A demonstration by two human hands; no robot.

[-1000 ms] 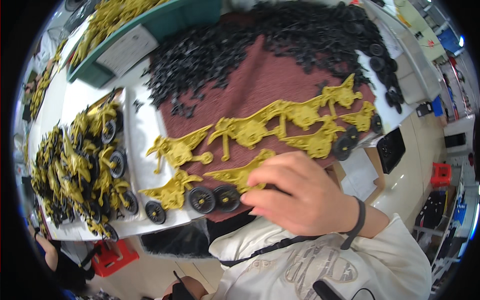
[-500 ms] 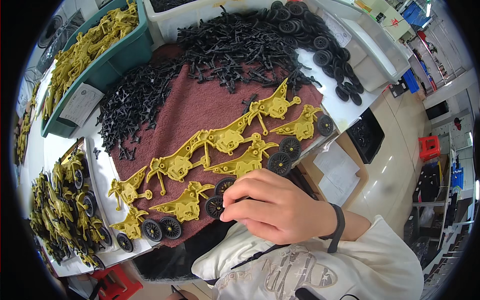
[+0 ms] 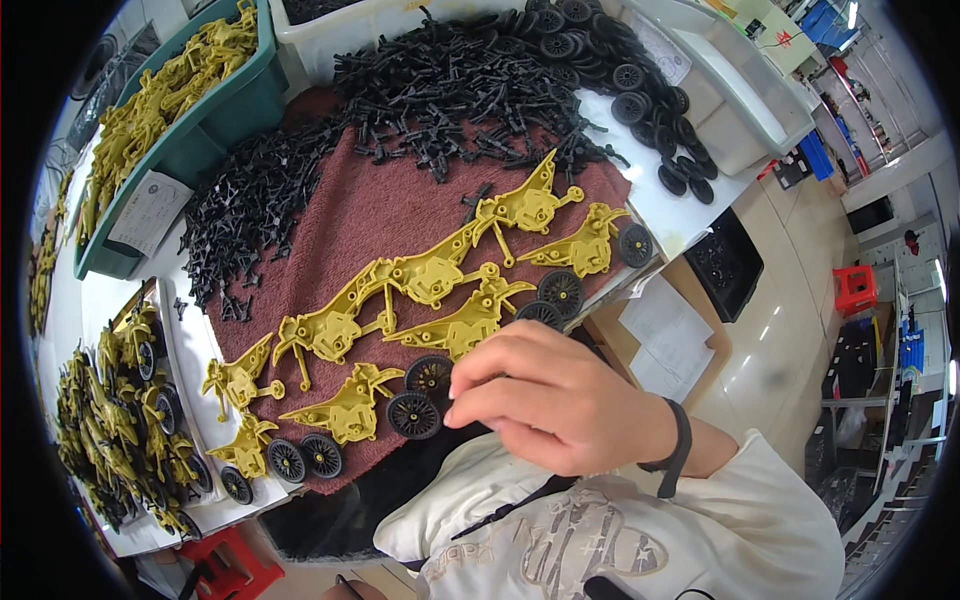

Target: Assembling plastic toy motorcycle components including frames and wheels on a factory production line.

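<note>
Over the near edge of the maroon cloth (image 3: 370, 220), the person's right hand (image 3: 565, 400) hangs with its fingers curled in toward the thumb; whether anything is pinched between their tips cannot be told. The left hand is out of view. Just beside the fingertips, at the cloth's near edge, is a black spoked wheel (image 3: 413, 415), and a second wheel (image 3: 428, 374) lies against it, a little farther in on the cloth; whether the fingers touch either one is unclear.

Across the cloth, yellow motorcycle-shaped shells lie in two slanting rows. The farther row (image 3: 432, 277) runs along the middle of the cloth, its pieces nearly end to end; the nearer row (image 3: 345, 405) follows the cloth's near side, more wheels set along it, and the hand partly hides one of its shells (image 3: 465, 315).

On the cloth's far part spreads a heap of small black parts (image 3: 460, 100), with piled wheels (image 3: 628, 78) beyond its far right corner. Left of the cloth, yellow motorcycles with black wheels (image 3: 120, 420) lie massed together. Beyond the cloth's far left side stands a green bin (image 3: 220, 118) full of yellow pieces. Right of the cloth, lower down, is a cardboard box (image 3: 715, 345) holding papers.
</note>
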